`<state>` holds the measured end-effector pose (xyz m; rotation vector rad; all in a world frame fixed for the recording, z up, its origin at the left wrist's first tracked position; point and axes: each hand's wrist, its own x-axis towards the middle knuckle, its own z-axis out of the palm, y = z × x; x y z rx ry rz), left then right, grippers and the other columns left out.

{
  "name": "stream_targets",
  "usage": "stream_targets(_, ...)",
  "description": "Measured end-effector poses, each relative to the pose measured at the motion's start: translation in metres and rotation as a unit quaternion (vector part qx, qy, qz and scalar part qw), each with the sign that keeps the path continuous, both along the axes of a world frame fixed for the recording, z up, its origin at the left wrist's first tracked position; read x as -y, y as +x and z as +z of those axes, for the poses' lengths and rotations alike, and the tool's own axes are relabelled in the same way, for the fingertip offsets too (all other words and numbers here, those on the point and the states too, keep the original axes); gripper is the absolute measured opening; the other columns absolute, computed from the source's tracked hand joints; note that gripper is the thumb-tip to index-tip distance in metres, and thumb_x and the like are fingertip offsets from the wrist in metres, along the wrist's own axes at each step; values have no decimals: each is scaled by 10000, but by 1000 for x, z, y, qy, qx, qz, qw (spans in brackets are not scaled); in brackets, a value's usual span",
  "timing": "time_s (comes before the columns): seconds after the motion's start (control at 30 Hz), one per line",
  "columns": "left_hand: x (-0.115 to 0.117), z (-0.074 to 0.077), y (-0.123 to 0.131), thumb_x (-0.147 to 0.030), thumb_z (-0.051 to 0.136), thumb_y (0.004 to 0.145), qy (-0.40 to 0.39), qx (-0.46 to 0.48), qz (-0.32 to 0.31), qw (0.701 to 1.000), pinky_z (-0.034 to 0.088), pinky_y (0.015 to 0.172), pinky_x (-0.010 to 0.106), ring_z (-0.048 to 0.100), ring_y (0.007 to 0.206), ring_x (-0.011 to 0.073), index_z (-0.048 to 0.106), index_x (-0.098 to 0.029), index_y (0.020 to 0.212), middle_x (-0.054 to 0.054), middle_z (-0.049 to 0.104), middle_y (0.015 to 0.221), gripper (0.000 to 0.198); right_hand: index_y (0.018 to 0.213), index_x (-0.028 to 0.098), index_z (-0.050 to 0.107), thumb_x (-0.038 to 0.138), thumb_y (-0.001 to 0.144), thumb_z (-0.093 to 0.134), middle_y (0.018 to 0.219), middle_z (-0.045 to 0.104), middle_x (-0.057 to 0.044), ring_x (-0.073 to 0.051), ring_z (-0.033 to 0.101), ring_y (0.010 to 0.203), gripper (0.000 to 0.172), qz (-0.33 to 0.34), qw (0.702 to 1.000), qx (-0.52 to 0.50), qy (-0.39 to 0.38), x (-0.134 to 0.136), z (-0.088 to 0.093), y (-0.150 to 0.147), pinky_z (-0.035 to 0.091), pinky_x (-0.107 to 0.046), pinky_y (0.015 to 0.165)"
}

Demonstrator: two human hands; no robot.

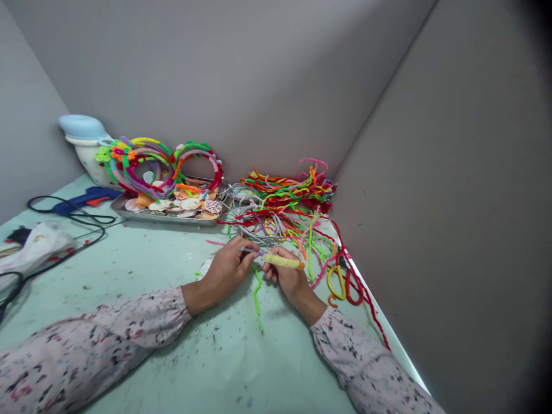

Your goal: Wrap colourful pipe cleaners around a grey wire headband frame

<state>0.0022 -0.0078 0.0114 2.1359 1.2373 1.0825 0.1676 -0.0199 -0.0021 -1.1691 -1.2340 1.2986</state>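
Over the middle of the table, my two hands hold a pipe-cleaner-wrapped wire (282,261), fuzzy yellow with an orange end and a small purple stretch. My left hand (230,267) is closed, thumb and fingertips pinching near the purple part, where a thin pale length runs into the grip. My right hand (288,279) has its fingers closed around the yellow part from below. A bright green pipe cleaner (257,299) hangs or lies just below, between the hands; whether it is attached is hidden by the fingers.
A metal tray (168,217) holds seashells and several wrapped headbands (146,167). Beside it are a pile of pipe cleaners (293,192) and grey wires (245,215). Scissors (345,284) lie right. A blue glue gun (81,200), black cord (97,230), plastic bag (38,247) and lidded container (86,146) are left.
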Motion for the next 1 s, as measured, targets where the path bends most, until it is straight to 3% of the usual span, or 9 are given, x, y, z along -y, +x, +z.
stream_targets(1.0,-1,0,1,-240,525,849,-16,5,26,1000,454,727,303,586,794,180,648,-168,865,50,620,875,144,749,185,564,408,806,530,583,602,14,-84,486,444,233,5,1000,9,-1,2,4,0,322,-197,405)
